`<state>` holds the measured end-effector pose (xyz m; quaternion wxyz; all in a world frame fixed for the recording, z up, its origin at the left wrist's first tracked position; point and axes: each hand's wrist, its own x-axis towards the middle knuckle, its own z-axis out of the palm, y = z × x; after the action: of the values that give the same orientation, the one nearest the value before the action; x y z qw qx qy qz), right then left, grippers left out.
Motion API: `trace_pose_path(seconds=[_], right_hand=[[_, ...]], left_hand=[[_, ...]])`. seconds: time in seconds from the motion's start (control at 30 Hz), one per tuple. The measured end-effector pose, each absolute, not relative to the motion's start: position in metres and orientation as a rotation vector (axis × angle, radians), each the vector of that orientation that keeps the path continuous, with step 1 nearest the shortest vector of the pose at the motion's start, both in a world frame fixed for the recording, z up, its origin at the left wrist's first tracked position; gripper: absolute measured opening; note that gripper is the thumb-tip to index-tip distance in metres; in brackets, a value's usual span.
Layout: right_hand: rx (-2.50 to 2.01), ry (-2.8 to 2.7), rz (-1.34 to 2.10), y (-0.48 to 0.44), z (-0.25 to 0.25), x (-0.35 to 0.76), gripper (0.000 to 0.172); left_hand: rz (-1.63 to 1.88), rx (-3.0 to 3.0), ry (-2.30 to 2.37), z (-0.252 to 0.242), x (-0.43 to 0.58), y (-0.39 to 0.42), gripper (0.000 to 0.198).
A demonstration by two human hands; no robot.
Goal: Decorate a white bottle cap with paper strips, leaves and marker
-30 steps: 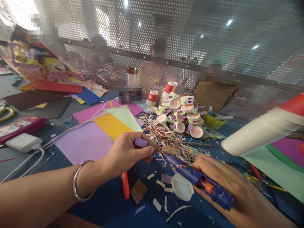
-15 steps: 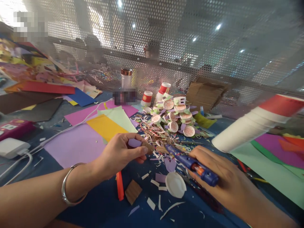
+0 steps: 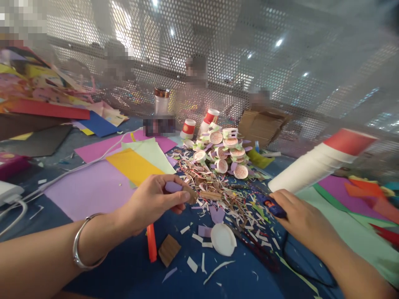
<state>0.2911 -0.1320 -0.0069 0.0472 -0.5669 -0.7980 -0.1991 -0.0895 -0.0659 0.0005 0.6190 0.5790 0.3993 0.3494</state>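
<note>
Drawn rightward since the earlier frame, the right hand (image 3: pixel 307 216) grasps the blue glue gun (image 3: pixel 273 207), now well apart from the small cardboard piece (image 3: pixel 193 197) that the left hand (image 3: pixel 158 195) pinches, apparently to leave its outer end exposed. Beyond, paper scraps (image 3: pixel 202 176) lie heaped before the cup-bottom pile (image 3: pixel 222 153).

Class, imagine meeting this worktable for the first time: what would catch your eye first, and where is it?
Probably the heap of round cup pieces, just beyond the scraps near the centre. To its right, a long white stack of cups with a red end slants. Nearer, the left hand pinches a small brown piece, while the right hand holds a blue glue gun.
</note>
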Motion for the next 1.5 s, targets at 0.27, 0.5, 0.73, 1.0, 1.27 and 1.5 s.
trace_pose_path(seconds=[0.27, 0.5, 0.73, 1.0, 1.27, 1.5], right_hand=[[-1.666, -2.546, -0.439, -0.124, -0.014, 0.289, 0.018], [-1.838, -2.461, -0.202, -0.137, 0.003, 0.292, 0.030], [-1.539, -2.617, 0.085, -0.137, 0.023, 0.201, 0.019], [-1.651, -2.728, 0.267, -0.111, 0.023, 0.158, 0.013], [-1.637, -2.663, 0.416, -0.109, 0.023, 0.166, 0.012], [-1.575, -2.332, 0.673, -0.117, 0.034, 0.162, 0.014]], left_hand=[[0.790, 1.335, 0.888, -0.002, -0.091, -0.065, 0.017], [0.740, 1.335, 0.906, -0.002, -0.092, -0.065, 0.020], [0.743, 1.344, 0.887, -0.002, -0.091, -0.065, 0.017], [0.751, 1.331, 0.889, -0.004, -0.093, -0.063, 0.018], [0.754, 1.304, 0.862, -0.006, -0.092, -0.064, 0.018], [0.732, 1.254, 0.837, -0.006, -0.090, -0.066, 0.018]])
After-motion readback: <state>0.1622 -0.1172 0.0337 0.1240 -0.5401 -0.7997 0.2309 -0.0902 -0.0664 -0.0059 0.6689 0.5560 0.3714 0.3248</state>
